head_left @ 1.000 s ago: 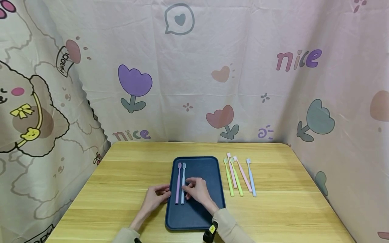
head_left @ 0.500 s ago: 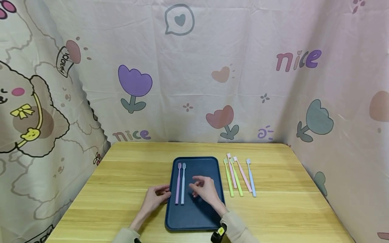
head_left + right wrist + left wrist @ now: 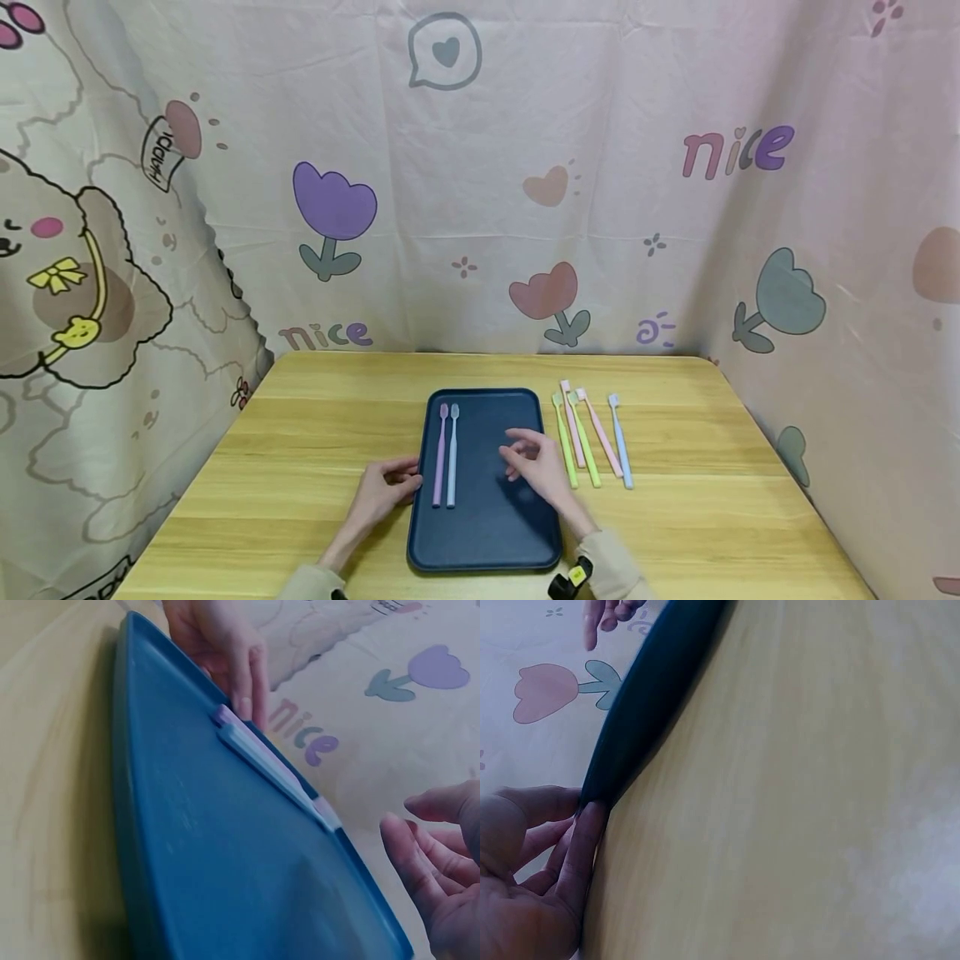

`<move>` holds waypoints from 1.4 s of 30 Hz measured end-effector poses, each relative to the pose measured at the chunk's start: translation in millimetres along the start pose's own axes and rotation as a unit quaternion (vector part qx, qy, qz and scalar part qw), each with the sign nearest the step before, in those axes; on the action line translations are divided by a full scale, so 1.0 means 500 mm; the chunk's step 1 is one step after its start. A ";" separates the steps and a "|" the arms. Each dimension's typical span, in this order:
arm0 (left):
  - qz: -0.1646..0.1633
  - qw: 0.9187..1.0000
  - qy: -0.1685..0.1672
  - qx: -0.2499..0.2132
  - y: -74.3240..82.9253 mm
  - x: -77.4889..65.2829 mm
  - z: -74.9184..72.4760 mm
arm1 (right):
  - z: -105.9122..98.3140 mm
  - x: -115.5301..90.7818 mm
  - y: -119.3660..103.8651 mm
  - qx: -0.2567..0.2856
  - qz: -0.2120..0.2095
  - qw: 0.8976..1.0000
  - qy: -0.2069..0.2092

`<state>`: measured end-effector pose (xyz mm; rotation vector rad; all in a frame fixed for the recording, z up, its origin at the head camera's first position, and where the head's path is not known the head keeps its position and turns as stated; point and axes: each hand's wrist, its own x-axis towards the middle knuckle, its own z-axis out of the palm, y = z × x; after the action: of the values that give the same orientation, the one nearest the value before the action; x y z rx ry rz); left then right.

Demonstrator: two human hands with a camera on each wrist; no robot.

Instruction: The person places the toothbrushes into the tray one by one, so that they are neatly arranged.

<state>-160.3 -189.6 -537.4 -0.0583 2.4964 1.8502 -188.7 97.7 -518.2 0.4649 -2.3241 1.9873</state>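
Since a second ago, the right hand (image 3: 542, 473) has let go of the light blue toothbrush (image 3: 452, 454) and drifted rightward across the tray (image 3: 487, 533); it now hovers over the tray's right part, close to the rim. Its fingers (image 3: 521, 437) are loosely spread and gently bent, holding nothing, as the right wrist view (image 3: 442, 877) also shows. The left hand (image 3: 382, 490) has stayed put at the tray's left edge, its fingertips (image 3: 408, 477) resting against the rim; in the left wrist view (image 3: 532, 877) the thumb and forefinger lie along the dark rim (image 3: 641, 712), touching it, though whether they truly pinch it cannot be told.

Just right of the left fingertips lie two toothbrushes on the tray, side by side and touching along their length: the purple toothbrush (image 3: 439, 454) nearer those fingers, the light blue one beside it, both with heads pointing away from the person. They sit well to the left of the right fingers.

Just beyond the right fingers, off the tray on the wooden table (image 3: 675, 533), lies a row of five more toothbrushes: a green one (image 3: 564, 442) nearest the fingers, then a pink one (image 3: 573, 425), another green one (image 3: 585, 442), a second pink one (image 3: 600, 433) and a blue one (image 3: 621, 442) farthest out. A printed cloth (image 3: 480, 167) with tulips hangs behind the table.
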 end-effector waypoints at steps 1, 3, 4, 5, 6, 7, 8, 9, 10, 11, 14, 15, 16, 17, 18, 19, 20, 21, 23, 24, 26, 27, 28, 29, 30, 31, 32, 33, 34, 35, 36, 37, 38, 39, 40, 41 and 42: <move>-0.002 1.000 0.000 0.000 0.000 0.000 0.000 | -0.007 -0.001 -0.001 0.001 0.003 1.000 0.005; -0.002 1.000 -0.001 -0.001 0.000 -0.001 0.000 | -0.021 -0.004 -0.003 0.002 0.005 1.000 0.019; -0.003 1.000 -0.001 -0.002 -0.001 -0.001 0.000 | -0.028 -0.005 -0.003 0.003 0.005 1.000 0.026; -0.004 1.000 -0.002 -0.003 -0.001 0.000 0.000 | -0.034 -0.007 -0.003 0.003 0.006 0.999 0.034; -0.007 1.000 -0.001 -0.005 -0.001 0.000 0.000 | -0.041 -0.008 -0.001 0.006 0.005 0.999 0.042; -0.004 1.000 -0.002 -0.003 -0.001 0.000 -0.001 | -0.049 -0.009 0.001 0.009 0.003 0.999 0.048; -0.006 1.000 -0.002 -0.004 -0.001 0.000 -0.001 | -0.056 -0.010 0.004 0.012 0.002 0.998 0.055; -0.007 1.000 -0.003 -0.004 -0.001 0.001 0.000 | -0.063 -0.012 0.006 0.015 0.003 0.998 0.061; -0.007 1.000 -0.003 -0.004 -0.001 0.000 0.000 | -0.070 -0.013 0.009 0.017 0.002 0.998 0.066; -0.005 1.000 -0.003 -0.003 -0.001 0.001 0.000 | -0.077 -0.014 0.012 0.021 0.003 0.997 0.071; -0.009 1.000 -0.003 -0.006 -0.001 0.000 0.000 | -0.099 -0.017 0.022 0.024 0.003 0.996 0.090; -0.008 1.000 -0.003 -0.006 -0.001 0.000 0.000 | -0.107 -0.018 0.025 0.021 0.002 0.995 0.096; -0.009 1.000 -0.003 -0.006 -0.001 0.000 0.000 | -0.114 -0.019 0.029 0.019 0.001 0.994 0.104; -0.005 1.000 -0.004 -0.004 -0.002 0.000 0.000 | -0.122 -0.020 0.032 0.016 0.000 0.993 0.113; -0.005 1.000 -0.004 -0.004 -0.002 0.000 0.000 | -0.129 -0.021 0.035 0.011 0.000 0.993 0.121; -0.005 1.000 -0.003 -0.004 -0.001 0.000 0.000 | -0.137 -0.022 0.036 0.008 -0.001 0.992 0.127; -0.006 1.000 -0.003 -0.005 -0.001 -0.001 0.000 | -0.145 -0.024 0.038 0.006 0.001 0.991 0.134; -0.006 1.000 -0.003 -0.005 -0.001 0.000 0.000 | -0.152 -0.025 0.039 0.005 0.004 0.990 0.140; -0.005 1.000 -0.003 -0.004 -0.001 0.000 0.000 | -0.168 -0.028 0.040 0.004 0.012 0.988 0.153; -0.009 1.000 -0.002 -0.007 0.000 0.000 0.000 | -0.176 -0.029 0.041 0.004 0.016 0.987 0.159; -0.010 1.000 -0.002 -0.006 0.000 0.000 0.001 | -0.192 -0.032 0.046 -0.005 0.023 0.984 0.175; -0.010 1.000 -0.001 -0.005 0.000 -0.001 0.001 | -0.199 -0.034 0.048 -0.009 0.025 0.983 0.183; -0.010 1.000 -0.001 -0.004 0.000 0.000 0.001 | -0.207 -0.035 0.051 -0.014 0.025 0.981 0.190; -0.010 1.000 -0.001 -0.003 0.001 -0.001 0.001 | -0.214 -0.037 0.054 -0.019 0.025 0.980 0.197; -0.011 1.000 -0.001 -0.004 0.001 -0.001 0.001 | -0.221 -0.038 0.057 -0.022 0.026 0.978 0.205; -0.010 1.000 -0.002 -0.003 0.001 -0.001 0.001 | -0.227 -0.039 0.061 -0.027 0.026 0.976 0.213; -0.011 1.000 -0.002 -0.004 0.001 -0.001 0.001 | -0.233 -0.040 0.063 -0.029 0.029 0.974 0.221; -0.010 1.000 -0.002 -0.003 0.001 -0.001 0.001 | -0.239 -0.041 0.067 -0.030 0.030 0.973 0.227; -0.010 1.000 -0.003 -0.003 0.001 -0.001 0.001 | -0.244 -0.042 0.070 -0.034 0.032 0.971 0.233; -0.010 1.000 -0.003 -0.003 0.001 -0.001 0.001 | -0.249 -0.042 0.073 -0.038 0.037 0.969 0.240; -0.009 1.000 -0.003 -0.003 0.001 -0.001 0.001 | -0.254 -0.043 0.077 -0.042 0.041 0.967 0.247; -0.007 1.000 -0.003 -0.001 0.001 -0.001 0.000 | -0.259 -0.044 0.080 -0.046 0.043 0.965 0.253; -0.006 1.000 -0.004 0.000 0.001 -0.002 0.000 | -0.263 -0.044 0.084 -0.049 0.046 0.964 0.258; -0.005 1.000 -0.004 0.001 0.001 -0.001 0.000 | -0.267 -0.044 0.087 -0.053 0.048 0.962 0.263; -0.005 1.000 -0.004 0.001 0.001 -0.002 0.000 | -0.271 -0.045 0.091 -0.057 0.048 0.961 0.267; -0.005 1.000 -0.004 0.001 0.000 -0.001 0.000 | -0.274 -0.045 0.094 -0.059 0.049 0.960 0.270; -0.005 1.000 -0.004 0.001 0.000 -0.001 0.000 | -0.277 -0.045 0.097 -0.058 0.050 0.959 0.273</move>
<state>-159.9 -189.8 -537.6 -0.0639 2.4886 1.8397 -201.6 243.1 -545.9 -0.1950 -2.1146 1.7128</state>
